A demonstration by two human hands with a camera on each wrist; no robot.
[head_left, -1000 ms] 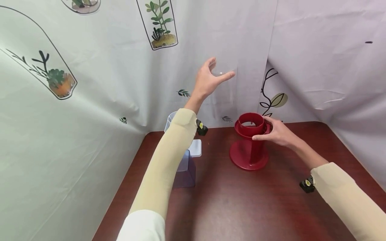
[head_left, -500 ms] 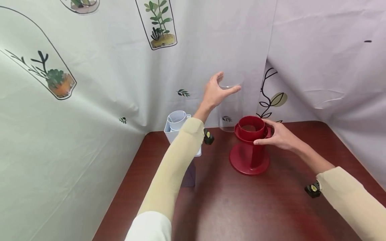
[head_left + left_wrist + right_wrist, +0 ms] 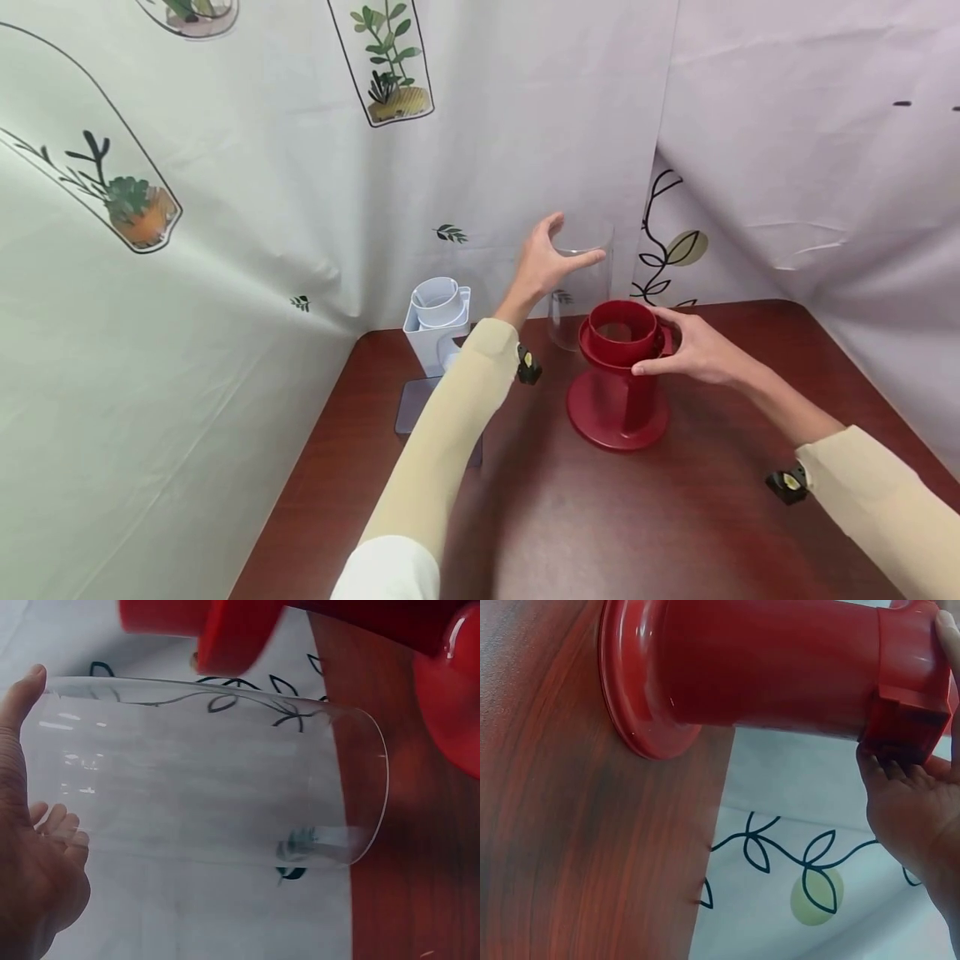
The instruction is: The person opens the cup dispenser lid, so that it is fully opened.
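My left hand holds a clear, open-ended cylinder near its top, thumb and fingers spread around the wall. In the left wrist view the clear cylinder stands out against the patterned cloth, just beside red parts. To its right is a red stand with a wide round base, a pillar and a ring-shaped top. My right hand grips that top from the right, thumb in front and fingers behind. In the right wrist view the red stand shows its smooth pillar, with the fingertips under a box-like block.
A white container with a white cup-like piece inside stands at the back left. Before it is a dark translucent box, partly behind my left sleeve. A patterned white cloth hangs behind the brown table.
My left hand has come down and a little to the right with the clear cylinder. The red stand and my right hand have shifted slightly lower in the head view.
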